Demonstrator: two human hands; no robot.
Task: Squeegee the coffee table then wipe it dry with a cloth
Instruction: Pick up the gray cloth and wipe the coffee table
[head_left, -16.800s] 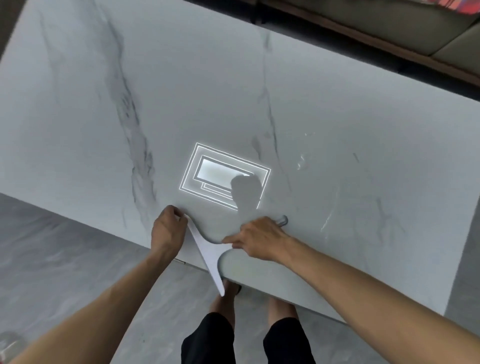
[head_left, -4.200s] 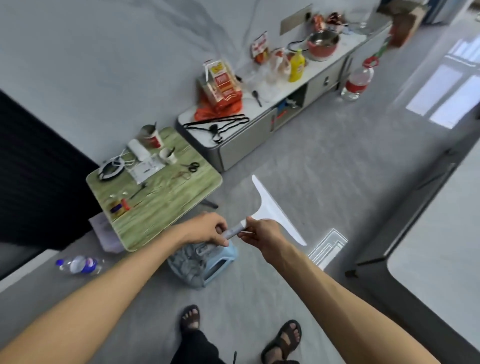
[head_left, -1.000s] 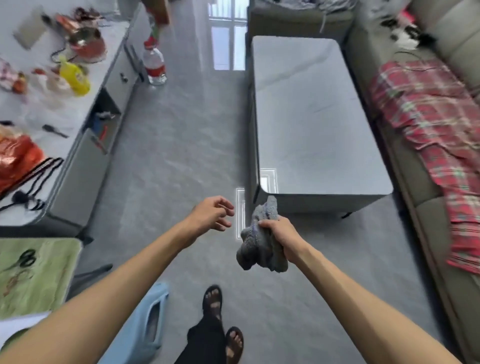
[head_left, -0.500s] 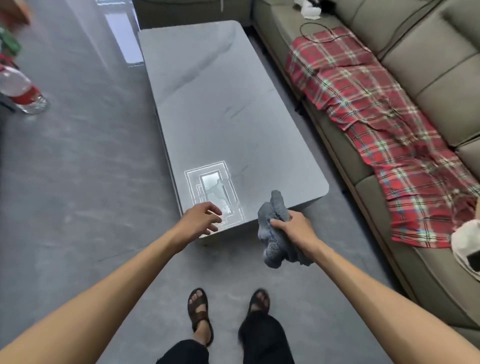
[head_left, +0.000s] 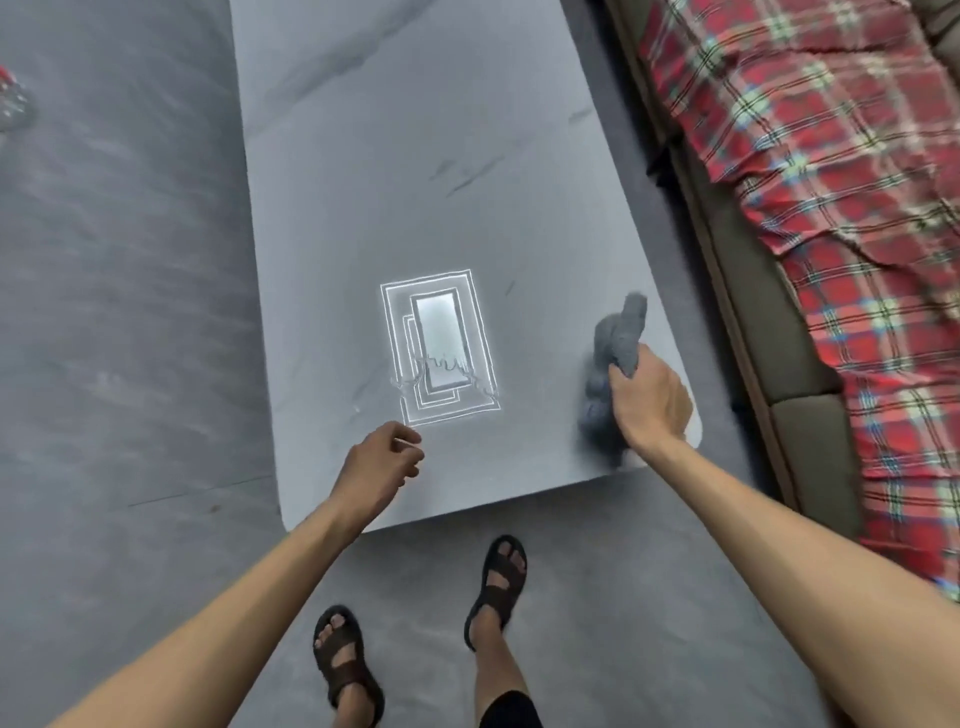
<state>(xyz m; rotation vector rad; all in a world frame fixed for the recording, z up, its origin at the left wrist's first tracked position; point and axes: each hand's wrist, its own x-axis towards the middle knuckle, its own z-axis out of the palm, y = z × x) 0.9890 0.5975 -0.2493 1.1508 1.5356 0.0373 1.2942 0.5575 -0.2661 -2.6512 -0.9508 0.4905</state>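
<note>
The grey marble coffee table (head_left: 415, 156) runs away from me, its near short edge just in front of my feet. A bright reflection of a ceiling light, broken by wet streaks, sits near that end. My right hand (head_left: 647, 400) grips a bunched grey cloth (head_left: 613, 353) over the table's near right corner; the cloth's lower part seems to touch the top. My left hand (head_left: 382, 462) hovers over the near edge, empty, fingers loosely curled. The squeegee is out of view.
A sofa (head_left: 810, 415) with a red plaid blanket (head_left: 831, 182) runs close along the table's right side, leaving a narrow gap. Grey floor (head_left: 119, 312) lies to the left. A blurred bottle (head_left: 10, 104) stands at the far left edge.
I have stepped up to the table's near end. My right hand has carried the cloth forward from in front of the table to above its near right corner. My left hand stays empty.
</note>
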